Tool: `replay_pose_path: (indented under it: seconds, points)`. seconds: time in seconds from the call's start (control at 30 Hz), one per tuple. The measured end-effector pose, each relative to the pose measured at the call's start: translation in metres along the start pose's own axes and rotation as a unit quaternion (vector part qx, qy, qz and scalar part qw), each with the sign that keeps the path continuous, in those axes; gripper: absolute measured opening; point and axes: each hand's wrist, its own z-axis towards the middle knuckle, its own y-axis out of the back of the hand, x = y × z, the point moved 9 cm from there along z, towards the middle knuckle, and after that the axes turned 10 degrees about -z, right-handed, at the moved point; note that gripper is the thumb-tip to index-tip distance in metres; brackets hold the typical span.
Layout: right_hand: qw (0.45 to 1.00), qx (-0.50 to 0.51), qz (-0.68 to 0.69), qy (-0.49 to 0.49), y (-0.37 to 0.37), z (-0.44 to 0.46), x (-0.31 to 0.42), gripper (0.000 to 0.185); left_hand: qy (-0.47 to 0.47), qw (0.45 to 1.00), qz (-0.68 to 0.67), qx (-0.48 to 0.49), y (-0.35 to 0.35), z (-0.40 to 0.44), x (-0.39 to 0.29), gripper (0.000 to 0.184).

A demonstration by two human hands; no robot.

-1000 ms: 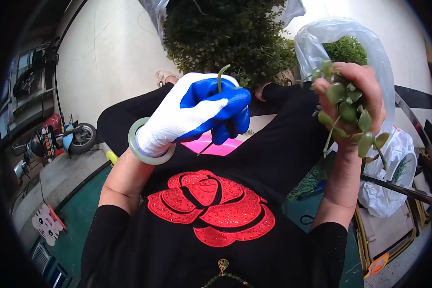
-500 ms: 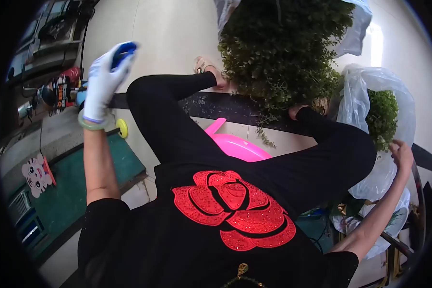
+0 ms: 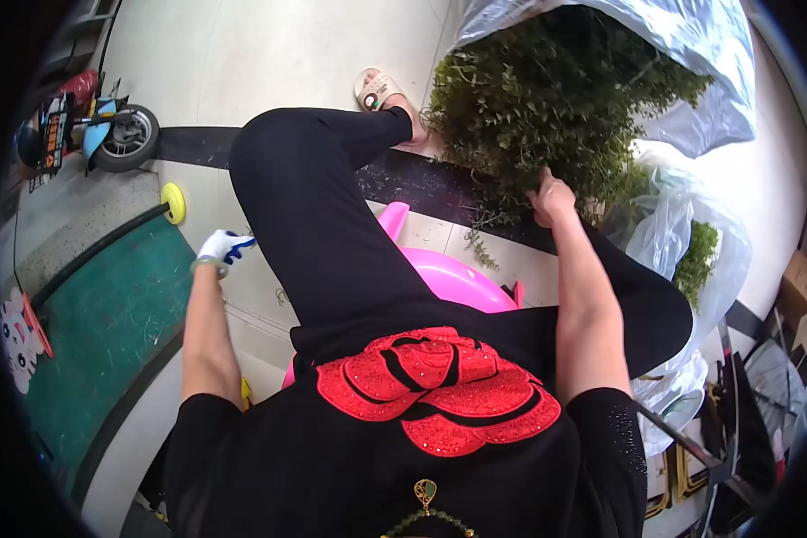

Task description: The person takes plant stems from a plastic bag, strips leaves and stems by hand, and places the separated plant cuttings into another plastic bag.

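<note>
My left hand (image 3: pixel 222 247) wears a white glove with blue on the palm and fingers. It is beside my left knee, above the pale floor, its fingers curled in; whether anything is between them I cannot make out. My bare right hand (image 3: pixel 556 199) reaches into the near edge of a big heap of small-leaved green plants (image 3: pixel 547 99), its fingers closed on some of them and the fingertips partly hidden by leaves. A loose sprig (image 3: pixel 481 249) trails on the floor in front of the pink seat (image 3: pixel 457 280) between my legs.
Silvery plastic (image 3: pixel 722 99) lies behind the heap. To the right, a clear plastic bag (image 3: pixel 731 260) contains more greens (image 3: pixel 696 264). On the left are a green board (image 3: pixel 108 332), a yellow disc (image 3: pixel 173 204) and a small wheeled vehicle (image 3: pixel 121 139). Cardboard (image 3: pixel 798 287) stands far right.
My right hand has gone from the clear bag to the big heap. My gloved left hand has dropped from its raised place toward my knee, its fingers more curled. The view has shifted.
</note>
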Motion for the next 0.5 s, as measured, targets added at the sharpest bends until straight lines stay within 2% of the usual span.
replay_pose_path:
  seconds: [0.03,0.07,0.1,0.13,0.17,0.2,0.23,0.27,0.3,0.33,0.37,0.4,0.47,0.5]
  points:
    - [0.995,-0.020,0.098,-0.013,-0.011,0.010,-0.002,0.058,0.024,1.000,-0.004,-0.007,0.015,-0.020,0.001,0.046]
    - [0.988,-0.037,0.147,0.021,0.007,0.005,0.008,0.041,0.033,0.999,0.003,-0.026,0.030,-0.047,-0.006,0.045]
    - [0.980,-0.036,0.168,0.096,0.025,0.002,0.016,0.033,0.026,0.999,-0.013,-0.040,0.044,-0.071,-0.015,0.045]
    - [0.969,0.013,0.197,0.150,0.040,-0.001,0.017,0.030,0.007,0.999,-0.008,-0.054,0.061,-0.078,-0.019,0.041]
    - [0.952,0.061,0.224,0.201,0.061,-0.013,0.017,0.027,-0.051,0.993,0.049,-0.090,0.078,-0.095,-0.045,0.037]
    - [0.933,0.099,0.279,0.206,0.101,-0.041,0.017,0.024,-0.155,0.976,0.020,-0.149,0.089,-0.119,-0.080,0.034]
    - [0.909,0.136,0.331,0.211,0.146,-0.078,0.018,0.022,-0.254,0.944,-0.028,-0.209,0.096,-0.150,-0.120,0.034]
    - [0.896,0.112,0.365,0.227,0.187,-0.110,0.013,0.020,-0.390,0.888,-0.134,-0.203,0.099,-0.168,-0.155,0.031]
    - [0.881,0.088,0.398,0.243,0.220,-0.142,0.007,0.018,-0.422,0.874,-0.161,-0.179,0.081,-0.218,-0.204,0.027]
    - [0.882,0.046,0.386,0.266,0.247,-0.169,-0.004,0.019,-0.494,0.842,-0.193,-0.102,0.059,-0.254,-0.245,0.025]
    - [0.881,0.001,0.374,0.289,0.268,-0.195,-0.014,0.019,-0.537,0.816,-0.194,-0.093,0.028,-0.303,-0.282,0.025]
    - [0.854,-0.053,0.418,0.304,0.284,-0.219,-0.021,0.019,-0.590,0.774,-0.230,-0.015,-0.002,-0.332,-0.306,0.026]
    - [0.784,-0.160,0.498,0.335,0.310,-0.266,-0.032,0.019,-0.583,0.773,-0.161,0.189,-0.092,-0.393,-0.344,0.030]
    - [0.788,-0.201,0.498,0.300,0.315,-0.283,-0.037,0.019,-0.589,0.744,-0.076,0.307,-0.133,-0.412,-0.359,0.030]
